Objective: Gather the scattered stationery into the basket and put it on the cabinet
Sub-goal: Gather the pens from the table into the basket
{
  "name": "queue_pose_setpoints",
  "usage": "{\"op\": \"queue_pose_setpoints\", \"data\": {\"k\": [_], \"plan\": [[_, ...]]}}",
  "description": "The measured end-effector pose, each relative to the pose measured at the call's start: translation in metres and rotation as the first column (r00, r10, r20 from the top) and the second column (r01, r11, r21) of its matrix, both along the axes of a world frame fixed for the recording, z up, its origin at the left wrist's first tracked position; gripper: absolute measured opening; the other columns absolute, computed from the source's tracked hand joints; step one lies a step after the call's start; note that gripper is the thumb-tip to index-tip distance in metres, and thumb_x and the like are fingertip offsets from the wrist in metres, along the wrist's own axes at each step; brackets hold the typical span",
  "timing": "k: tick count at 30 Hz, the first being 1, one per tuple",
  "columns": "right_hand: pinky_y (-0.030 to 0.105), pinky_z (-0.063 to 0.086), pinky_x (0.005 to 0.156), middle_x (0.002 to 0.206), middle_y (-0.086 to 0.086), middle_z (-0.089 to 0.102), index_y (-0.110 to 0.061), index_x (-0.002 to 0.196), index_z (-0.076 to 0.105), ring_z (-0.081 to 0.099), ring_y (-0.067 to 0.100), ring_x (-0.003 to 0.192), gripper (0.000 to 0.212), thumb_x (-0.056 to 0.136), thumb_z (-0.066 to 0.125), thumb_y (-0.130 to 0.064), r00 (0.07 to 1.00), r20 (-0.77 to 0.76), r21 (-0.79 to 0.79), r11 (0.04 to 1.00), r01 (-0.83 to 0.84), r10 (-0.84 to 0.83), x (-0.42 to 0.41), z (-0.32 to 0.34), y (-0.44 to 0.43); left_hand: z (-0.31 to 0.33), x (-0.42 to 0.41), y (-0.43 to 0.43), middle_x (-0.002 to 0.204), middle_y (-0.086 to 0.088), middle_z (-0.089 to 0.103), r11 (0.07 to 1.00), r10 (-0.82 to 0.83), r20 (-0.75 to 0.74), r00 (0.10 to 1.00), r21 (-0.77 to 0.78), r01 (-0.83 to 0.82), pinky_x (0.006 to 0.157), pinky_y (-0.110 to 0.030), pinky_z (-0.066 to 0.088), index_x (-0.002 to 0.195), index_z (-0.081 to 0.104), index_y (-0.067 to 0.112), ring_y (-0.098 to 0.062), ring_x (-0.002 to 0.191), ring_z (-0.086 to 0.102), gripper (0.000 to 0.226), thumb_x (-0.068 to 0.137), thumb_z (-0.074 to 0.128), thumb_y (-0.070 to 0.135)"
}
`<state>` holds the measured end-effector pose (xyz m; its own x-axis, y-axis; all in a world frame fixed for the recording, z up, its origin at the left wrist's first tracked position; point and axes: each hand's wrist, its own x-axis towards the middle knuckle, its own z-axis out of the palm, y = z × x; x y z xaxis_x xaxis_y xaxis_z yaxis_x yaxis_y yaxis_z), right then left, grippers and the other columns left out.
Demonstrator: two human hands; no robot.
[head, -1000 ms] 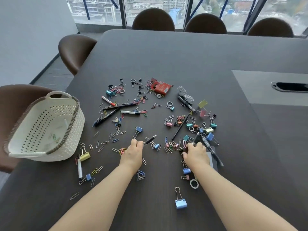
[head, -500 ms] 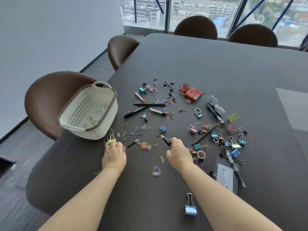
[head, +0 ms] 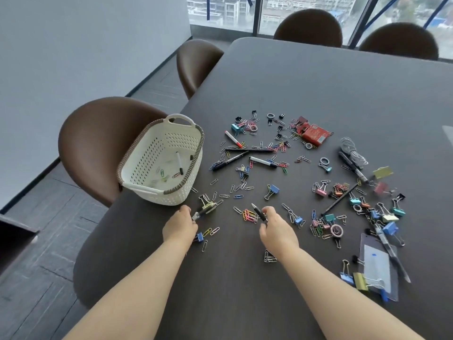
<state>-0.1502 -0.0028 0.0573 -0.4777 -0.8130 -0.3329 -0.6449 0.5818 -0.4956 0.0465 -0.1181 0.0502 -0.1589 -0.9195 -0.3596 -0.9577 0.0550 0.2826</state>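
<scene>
The white perforated basket (head: pixel 182 117) with a brown rim stands at the table's left edge and holds a white marker (head: pixel 179 163) and a few paper clips. My left hand (head: pixel 180 227) grips a short black pen (head: pixel 201 213) just in front of the basket, beside a gold binder clip (head: pixel 208 206). A little to the right, my right hand (head: pixel 275 229) pinches another black pen (head: pixel 258 212), tip pointing away, over a heap of coloured paper clips (head: pixel 248 214). Paper clips, binder clips and markers (head: pixel 262 161) lie scattered over the dark table (head: pixel 318 82).
A red box (head: pixel 315 134), a white cord (head: pixel 353 150) and a clear sleeve (head: pixel 377 266) lie among the clutter on the right. Brown chairs (head: pixel 98 143) stand along the left side and the far end. The basket overhangs the table edge.
My left hand has carried its pen leftward to just in front of the basket. My right hand left the right-hand cluster and picked up a black pen near the middle. The view swung left.
</scene>
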Motion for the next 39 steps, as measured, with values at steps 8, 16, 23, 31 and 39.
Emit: {"op": "queue_pose_setpoints", "data": {"k": [8, 16, 23, 31, 39], "plan": [[0.036, 0.043, 0.071, 0.099, 0.013, 0.065, -0.016, 0.113, 0.045, 0.059, 0.034, 0.090, 0.020, 0.094, 0.039, -0.019, 0.989, -0.039, -0.007, 0.990, 0.144, -0.144, -0.027, 0.001, 0.022, 0.005, -0.041, 0.025, 0.114, -0.008, 0.053, 0.972, -0.223, -0.111, 0.968, -0.096, 0.213, 0.075, -0.036, 0.040, 0.104, 0.045, 0.008, -0.033, 0.096, 0.057, 0.018, 0.095, 0.038, 0.023], [0.037, 0.039, 0.072, 0.103, 0.014, 0.057, -0.009, 0.110, 0.046, 0.055, 0.036, 0.095, 0.020, 0.096, 0.037, -0.020, 0.904, -0.056, -0.078, 0.904, 0.420, -0.424, -0.104, 0.008, 0.097, 0.008, -0.152, 0.045, 0.114, -0.015, 0.057, 0.894, -0.448, -0.132, 0.884, -0.054, 0.445, 0.077, -0.036, 0.040, 0.114, 0.039, 0.008, -0.036, 0.101, 0.056, 0.021, 0.094, 0.035, 0.009], [0.033, 0.042, 0.077, 0.114, 0.010, 0.053, -0.011, 0.113, 0.051, 0.055, 0.030, 0.100, 0.024, 0.093, 0.043, -0.023, 0.861, -0.170, 0.076, 0.865, 0.496, -0.478, -0.180, 0.005, 0.163, 0.011, -0.242, 0.077, 0.109, -0.010, 0.054, 0.829, -0.558, -0.152, 0.816, -0.082, 0.552, 0.082, -0.037, 0.044, 0.107, 0.055, 0.012, -0.031, 0.100, 0.056, 0.020, 0.093, 0.043, 0.022], [0.032, 0.044, 0.081, 0.112, 0.004, 0.057, -0.015, 0.108, 0.053, 0.053, 0.025, 0.106, 0.026, 0.089, 0.054, -0.032, 0.908, -0.190, 0.087, 0.915, 0.395, -0.374, -0.226, -0.006, 0.152, 0.007, -0.316, 0.086, 0.117, -0.007, 0.050, 0.825, -0.565, -0.168, 0.808, -0.098, 0.557, 0.088, -0.035, 0.044, 0.116, 0.055, 0.010, -0.029, 0.106, 0.054, 0.033, 0.091, 0.052, 0.032], [0.027, 0.035, 0.065, 0.092, 0.001, 0.058, -0.020, 0.084, 0.043, 0.047, 0.020, 0.076, 0.010, 0.085, 0.049, -0.028, 0.938, -0.132, 0.117, 0.934, 0.337, -0.322, -0.245, -0.008, 0.140, -0.007, -0.354, 0.084, 0.115, -0.004, 0.054, 0.822, -0.569, -0.073, 0.819, -0.029, 0.569, 0.084, -0.034, 0.045, 0.111, 0.053, 0.014, -0.024, 0.107, 0.053, 0.035, 0.089, 0.055, 0.040]]}}
